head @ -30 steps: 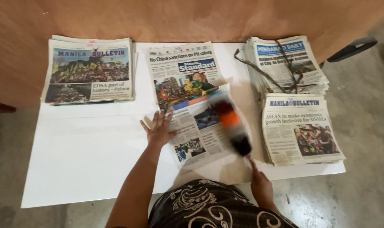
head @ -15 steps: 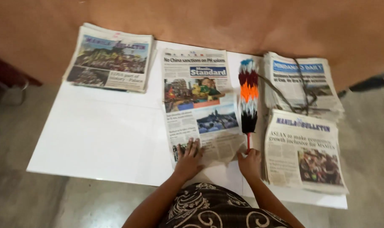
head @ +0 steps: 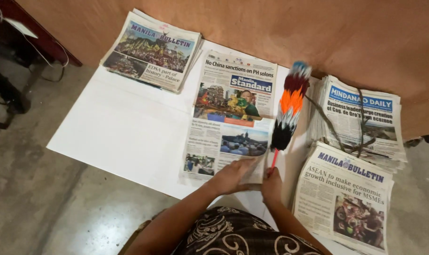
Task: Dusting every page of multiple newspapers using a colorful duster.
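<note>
While the left hand [head: 233, 175] is pressed flat, fingers spread, on the lower edge of an unfolded newspaper [head: 228, 118], the right hand [head: 272, 185] is closed around the thin red handle of a feather duster [head: 287, 113]. The two hands are seen close together, the right one just beside the left, at the paper's lower right corner. From the right hand the duster is held pointing up and away, its head of black, white, orange, dark red and blue feathers lying along the right border of the unfolded newspaper, partly over the bare white sheet [head: 124, 127] spread beneath. That sheet is laid on a grey concrete floor [head: 40, 198], against a brown wall [head: 280, 28].

Just to the right of the right hand, a stack of folded newspapers [head: 344, 198] is seen, overhanging the sheet's edge. Beyond it, further from the hand, a second stack [head: 360, 118] is found, bound crosswise with dark cord. Well away to the upper left of the left hand, a third stack [head: 150, 49] is placed near the wall. Between it and the left hand, bare white sheet is shown. Patterned black-and-white fabric [head: 233, 233] is seen below the forearms.
</note>
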